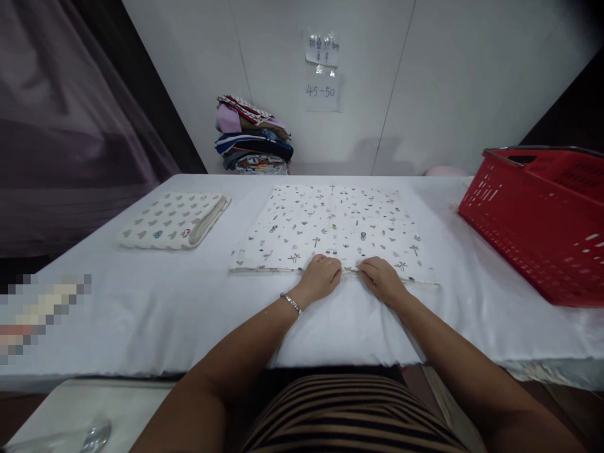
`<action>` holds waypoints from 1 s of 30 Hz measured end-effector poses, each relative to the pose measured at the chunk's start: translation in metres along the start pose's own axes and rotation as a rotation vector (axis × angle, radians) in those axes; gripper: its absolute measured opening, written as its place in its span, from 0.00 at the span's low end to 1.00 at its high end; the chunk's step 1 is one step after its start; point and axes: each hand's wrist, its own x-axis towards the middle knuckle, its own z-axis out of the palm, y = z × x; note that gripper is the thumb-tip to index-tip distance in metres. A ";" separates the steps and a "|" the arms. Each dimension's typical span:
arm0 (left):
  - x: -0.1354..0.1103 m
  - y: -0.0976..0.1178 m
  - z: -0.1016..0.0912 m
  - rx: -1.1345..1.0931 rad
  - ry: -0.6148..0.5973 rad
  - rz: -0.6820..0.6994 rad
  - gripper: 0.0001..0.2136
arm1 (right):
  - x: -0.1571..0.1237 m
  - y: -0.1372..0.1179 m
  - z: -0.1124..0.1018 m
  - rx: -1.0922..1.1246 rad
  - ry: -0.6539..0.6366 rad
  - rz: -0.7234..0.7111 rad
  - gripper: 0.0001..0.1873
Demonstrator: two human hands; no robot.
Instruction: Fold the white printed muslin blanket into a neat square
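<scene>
Both our hands meet the near edge of the printed cloth (302,226) with fingers curled, the left hand (321,277) just left of its middle and the right hand (381,280) just right of it; the thumbs are hidden from us, so we cannot tell whether they pinch the fabric or only press on it. We see a thin, soft white textile, laid out as a flat, broad four-sided shape and scattered with small palm trees and other little motifs, with a faint crease running away from us near its centre. A pale, layered line shows along the near edge, and a metal bracelet (290,303) circles our left wrist. The cloth lies on a smooth, slightly rippled white tablecloth (189,314), directly beyond our fingers, spreading away from us and out past both hands to either side. To its left, well apart, we find a folded blanket (172,217), thicker and cream, with grey cloud-like shapes and rounded grey folds. To the right, a rigid, perforated red basket (538,233) stands apart from the cloth. Tablecloth shows between the cloth and each of these neighbours, and a wider band of it reaches from our knuckles to the front edge. Past the far edge, a stack of fabrics (255,141) rises beside a pale wall (448,82).
</scene>
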 end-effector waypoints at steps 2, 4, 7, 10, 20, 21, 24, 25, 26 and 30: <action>-0.002 -0.001 0.000 -0.009 0.013 -0.034 0.06 | 0.000 -0.001 0.000 0.005 0.006 0.009 0.15; -0.004 -0.003 0.000 -0.001 0.030 -0.062 0.06 | 0.000 -0.001 -0.001 0.005 0.009 0.011 0.15; -0.008 -0.007 0.000 0.024 0.043 -0.096 0.07 | 0.000 -0.002 -0.002 0.002 0.007 0.011 0.14; -0.008 -0.009 0.000 0.054 0.032 -0.108 0.05 | 0.000 -0.001 -0.001 0.002 0.003 0.008 0.14; -0.004 -0.007 -0.005 0.169 -0.021 -0.093 0.10 | 0.000 0.001 0.003 -0.026 0.029 -0.005 0.12; -0.005 -0.007 -0.005 0.166 -0.028 -0.089 0.10 | 0.000 0.001 0.003 -0.027 0.030 -0.005 0.13; -0.007 -0.007 -0.005 0.122 -0.022 -0.079 0.09 | 0.000 0.000 0.002 -0.023 0.029 -0.003 0.13; -0.007 -0.008 -0.004 0.107 -0.019 -0.075 0.09 | 0.000 0.000 0.002 -0.021 0.029 -0.003 0.13; -0.007 -0.008 -0.003 0.099 -0.019 -0.073 0.09 | 0.000 0.000 0.002 -0.021 0.029 -0.003 0.13; -0.005 -0.007 0.001 0.122 -0.028 -0.086 0.07 | 0.000 0.000 0.002 -0.027 0.031 -0.002 0.12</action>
